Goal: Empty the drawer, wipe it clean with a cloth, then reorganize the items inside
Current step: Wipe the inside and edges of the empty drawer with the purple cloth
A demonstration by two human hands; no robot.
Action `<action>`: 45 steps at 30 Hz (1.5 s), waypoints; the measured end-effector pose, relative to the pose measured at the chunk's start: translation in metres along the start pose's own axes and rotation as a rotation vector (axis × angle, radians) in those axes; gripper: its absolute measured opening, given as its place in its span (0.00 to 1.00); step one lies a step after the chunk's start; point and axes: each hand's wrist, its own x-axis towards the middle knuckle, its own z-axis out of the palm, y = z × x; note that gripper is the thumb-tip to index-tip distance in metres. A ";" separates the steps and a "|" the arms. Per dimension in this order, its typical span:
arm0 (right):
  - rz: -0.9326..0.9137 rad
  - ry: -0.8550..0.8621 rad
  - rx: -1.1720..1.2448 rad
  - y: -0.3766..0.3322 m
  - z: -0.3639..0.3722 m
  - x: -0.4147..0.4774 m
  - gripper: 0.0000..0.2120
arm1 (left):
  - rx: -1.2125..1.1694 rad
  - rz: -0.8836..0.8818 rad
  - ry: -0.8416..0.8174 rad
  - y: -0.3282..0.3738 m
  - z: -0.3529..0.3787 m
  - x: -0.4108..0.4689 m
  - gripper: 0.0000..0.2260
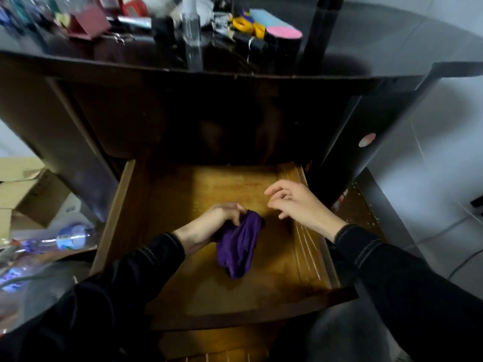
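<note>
left fingers: our left hand (222, 218) had its fingers curled tight over the top end of the purple cloth (239, 244), pinching a bunched fold rather than pressing it flat.
right fingers: our right hand (295, 202) was loose and spread, gripping nothing, hovering just over the right side of the drawer floor.
cloth: it lay crumpled on the middle of the bare wooden bottom, trailing back toward us from the left hand.
drawer: the drawer (122, 205) was pulled well out and looked emptied, nothing inside but the cloth.
stuff taken out: looked like the clutter (245, 24) piled on the dark desk top above was the contents, though it was too blurry for us to name much.
step: we'd say we were mid-wipe.
tip: honestly, we'd have done better flattening the cloth under the palm, then working back-to-front and into the corners.
tip two: that free hand could've steadied the right rail so the drawer didn't wobble.
</note>
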 end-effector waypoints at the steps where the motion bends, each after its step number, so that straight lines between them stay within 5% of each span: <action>1: 0.028 -0.071 0.109 -0.007 -0.001 -0.001 0.16 | -0.025 0.016 0.015 0.002 -0.008 -0.003 0.15; 4: 0.029 -0.213 0.188 -0.031 0.008 -0.005 0.38 | -0.078 0.046 0.042 0.007 -0.029 -0.013 0.14; 7: 0.041 -0.304 0.279 -0.049 0.038 -0.005 0.49 | -0.112 0.069 0.118 0.011 -0.044 -0.023 0.17; 11: 0.133 -0.363 0.901 -0.062 0.094 0.001 0.33 | -0.173 0.146 0.206 0.012 -0.061 -0.043 0.18; 14: 0.198 -0.308 1.131 -0.069 0.132 0.010 0.20 | 0.115 0.170 0.324 0.007 -0.087 -0.061 0.15; 16: 0.259 -0.267 1.105 -0.070 0.150 0.014 0.16 | 0.375 0.178 0.438 0.003 -0.110 -0.072 0.13; 22: 0.434 -0.170 1.149 -0.061 0.164 0.033 0.22 | 0.311 0.273 0.946 0.003 -0.168 -0.080 0.08; 26: 0.410 -0.291 1.124 -0.067 0.167 0.048 0.23 | 0.324 0.047 0.892 0.001 -0.179 -0.046 0.09; 29: 0.389 -0.218 0.909 -0.066 0.176 0.059 0.25 | 0.446 0.008 0.840 -0.009 -0.173 -0.026 0.14; 34: 0.136 -0.134 0.388 -0.058 0.188 0.110 0.47 | 0.567 0.062 0.886 -0.020 -0.176 -0.019 0.13; 37: -0.054 -0.055 0.309 -0.062 0.201 0.150 0.39 | 0.591 0.083 0.916 -0.022 -0.177 -0.016 0.11; 41: -0.059 -0.017 0.341 -0.076 0.226 0.187 0.35 | 0.598 0.102 0.945 -0.026 -0.180 -0.013 0.11; 45: -0.074 0.204 0.272 -0.086 0.247 0.205 0.08 | 0.613 0.126 0.978 -0.029 -0.182 -0.010 0.08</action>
